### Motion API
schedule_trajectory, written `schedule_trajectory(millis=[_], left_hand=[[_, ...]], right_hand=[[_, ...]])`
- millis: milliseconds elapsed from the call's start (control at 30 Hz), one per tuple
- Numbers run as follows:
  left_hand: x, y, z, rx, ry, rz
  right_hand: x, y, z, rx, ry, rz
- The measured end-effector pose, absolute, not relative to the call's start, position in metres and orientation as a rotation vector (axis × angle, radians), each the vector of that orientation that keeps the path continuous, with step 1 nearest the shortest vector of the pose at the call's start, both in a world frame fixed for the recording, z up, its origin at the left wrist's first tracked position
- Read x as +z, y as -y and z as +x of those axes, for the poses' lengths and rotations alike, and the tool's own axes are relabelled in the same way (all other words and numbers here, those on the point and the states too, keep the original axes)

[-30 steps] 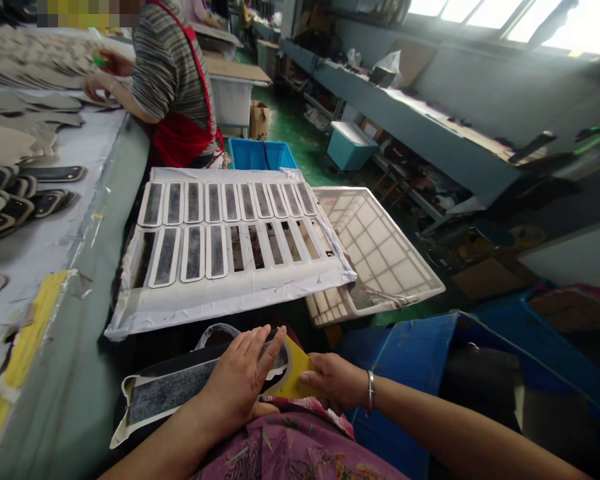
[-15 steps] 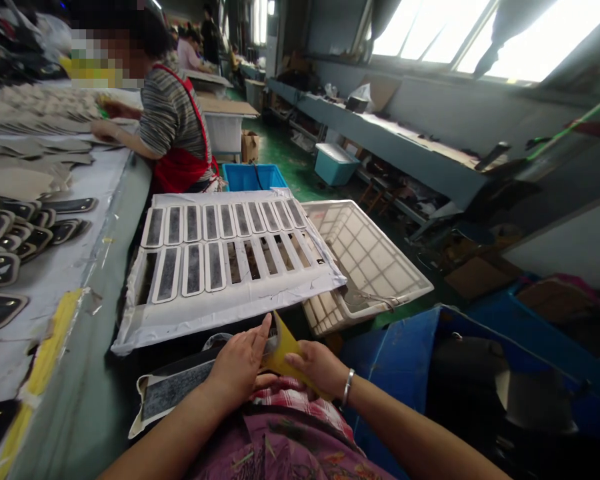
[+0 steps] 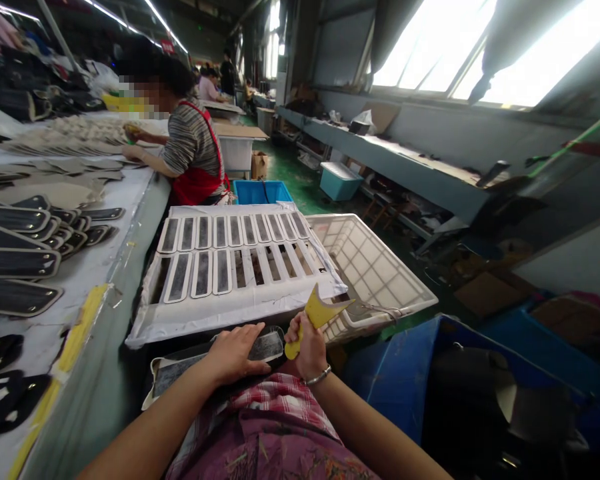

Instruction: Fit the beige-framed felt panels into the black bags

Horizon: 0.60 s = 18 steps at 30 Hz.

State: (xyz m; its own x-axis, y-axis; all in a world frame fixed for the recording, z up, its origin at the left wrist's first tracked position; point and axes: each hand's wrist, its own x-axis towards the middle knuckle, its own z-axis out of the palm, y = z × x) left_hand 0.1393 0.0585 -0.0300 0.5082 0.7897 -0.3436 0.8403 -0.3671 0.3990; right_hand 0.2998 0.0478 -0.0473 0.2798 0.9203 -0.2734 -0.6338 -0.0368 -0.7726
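Observation:
My right hand (image 3: 310, 348) is closed around a yellow tool with a flared, concave end (image 3: 324, 311); the flared end points up and away from me, the rounded butt shows below my fist. My left hand (image 3: 233, 355) lies with fingers outstretched over a long dark strip with a pale border (image 3: 267, 347), at my lap's far side. Left of the wrist, a dark-and-pale piece (image 3: 173, 375) shows, partly covered by my forearm. Just beyond is a white cloth-covered slotted board (image 3: 173, 328), carrying rows of dark pale-edged strips (image 3: 201, 275); several slots are bare.
A white mesh crate (image 3: 380, 267) stands beyond the board to the right. At right sits a blue bin (image 3: 400, 373) with dark pieces inside. The left table (image 3: 105, 333) bears stacked dark straps (image 3: 15, 263). A co-worker in a red apron (image 3: 195, 183) works along it.
My right hand has raised the yellow tool and turned its flared end up and right, away from my left hand. My left hand has flattened onto the strip. The view has tilted up slightly.

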Motion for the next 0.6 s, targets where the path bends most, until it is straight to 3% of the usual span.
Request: schedule_trajectory(millis=[200,400,600], left_hand=[[-0.026,-0.065,0.139,-0.173,-1.278,2.217],[-0.023,-0.074,0.144,-0.153,-1.259,2.169],[-0.022,-0.074,0.142,-0.112,-1.222,2.121]], right_hand=[[-0.062,-0.057,0.292,1.160,0.514,-1.199],[-0.060,-0.056,0.280,0.861,1.157,-1.431],[-0.047,-0.056,0.290,1.107,0.896,-1.271]])
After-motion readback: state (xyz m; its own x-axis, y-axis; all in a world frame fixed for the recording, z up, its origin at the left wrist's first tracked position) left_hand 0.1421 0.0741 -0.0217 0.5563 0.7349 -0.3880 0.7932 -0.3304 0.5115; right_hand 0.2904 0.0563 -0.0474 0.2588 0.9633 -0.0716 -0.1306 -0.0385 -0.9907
